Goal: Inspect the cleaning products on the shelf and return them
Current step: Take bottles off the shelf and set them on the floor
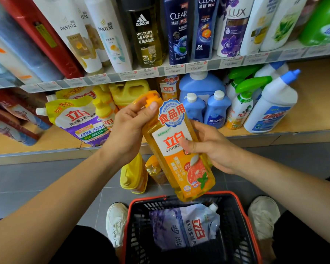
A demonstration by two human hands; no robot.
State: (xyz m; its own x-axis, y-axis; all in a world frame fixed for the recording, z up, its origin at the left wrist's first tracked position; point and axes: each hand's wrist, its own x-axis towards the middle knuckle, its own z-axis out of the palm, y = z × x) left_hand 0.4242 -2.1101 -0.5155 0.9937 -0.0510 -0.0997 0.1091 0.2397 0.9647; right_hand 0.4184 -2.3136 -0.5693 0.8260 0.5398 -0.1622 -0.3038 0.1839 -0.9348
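The person holds a transparent orange plastic bottle of dish detergent (187, 174) with a white-and-red label in both hands, raised in front of the lower wooden shelf (312, 103) and above a black mesh shopping basket with a red rim (139, 225). The bottle is tilted, its orange cap up and to the left, its base down and over the basket's far edge. The left hand (130, 128) grasps the neck, fingers curled round it and the thumb pressed against the cap. The right hand (208, 143) grasps the body, thumb across the front label and fingers wrapped behind.

In the basket lies a pale lavender refill pouch (185, 227) with a white spout. On the lower shelf stand a yellow-and-purple detergent pouch (78, 121), two small blue bottles (215, 111), green trigger sprayers (244, 96) and a white bottle with a blue cap (271, 109). A yellow bottle (133, 174) stands on the grey tiled floor below the shelf edge, behind the held bottle.
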